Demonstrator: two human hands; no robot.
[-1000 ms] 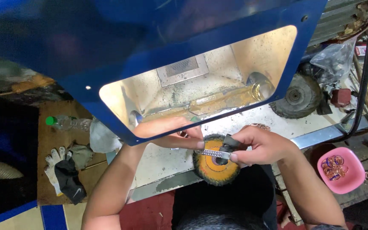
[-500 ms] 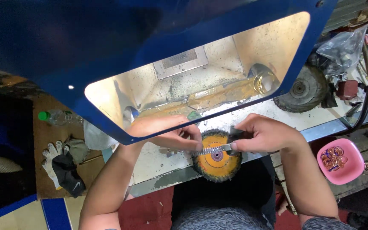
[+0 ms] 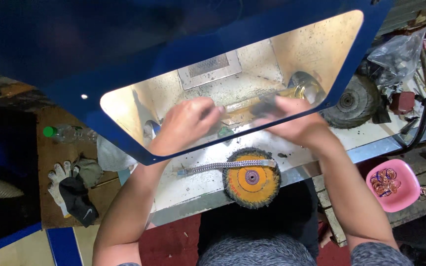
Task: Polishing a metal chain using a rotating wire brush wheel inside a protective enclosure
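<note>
Over my hands hangs a deep blue hood (image 3: 173, 54) whose window glows pale yellow-cream, and behind it runs a brassy gold shaft (image 3: 252, 106). Near me sits a buffing wheel (image 3: 251, 178) with an orange face, a small purple hub and a dark, frayed fringe, and across its far edge lies a silver woven chain (image 3: 223, 166) on the speckled off-white bench (image 3: 193, 187). To the left lie white and black gloves (image 3: 70, 189) and a clear bottle with a green cap (image 3: 65, 133) on brown board; to the right a pink bowl (image 3: 393, 184) holds coppery rings, and the floor (image 3: 163, 244) near me is red.
</note>
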